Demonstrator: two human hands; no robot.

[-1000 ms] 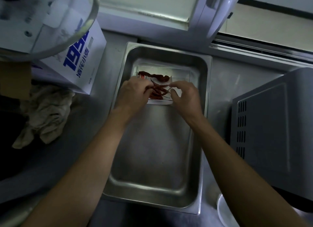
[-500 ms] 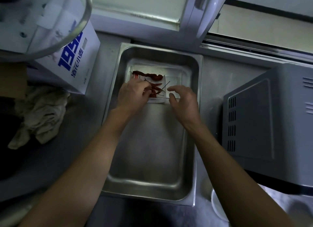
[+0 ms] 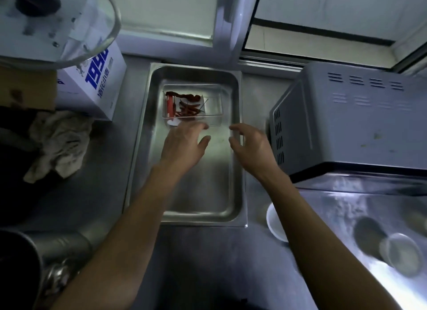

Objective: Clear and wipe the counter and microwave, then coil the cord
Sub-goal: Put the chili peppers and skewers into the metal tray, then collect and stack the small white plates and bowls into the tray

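Both hands have come back off the clear box of dried chillies (image 3: 193,106), which a second ago they were touching at the far end of the steel tray (image 3: 235,148); the box now sits alone there, apparently released and parked inside the tray. That suggests the loose items are being gathered so the counter can be cleared, with wiping not yet begun.

Going left to right: a crumpled rag (image 3: 59,143) lies on the counter (image 3: 99,194) just beside the tray's left rim, below the white carton (image 3: 97,88), and looks like the likely wiping cloth. The left hand (image 3: 184,145) hovers over the tray floor, fingers relaxed and slightly spread, fingertips just short of the box, holding nothing. The right hand (image 3: 251,145) hangs over the tray's right rim, fingers loosely curved and apart, also empty. Only a narrow strip of counter separates that rim from the microwave (image 3: 346,124), whose vented side faces the tray. A white bowl (image 3: 273,219) sits near the tray's front right corner, partly under the right forearm. No cord is visible.

Open room is best on the left counter in front of the rag; the right side is tight between tray and microwave.
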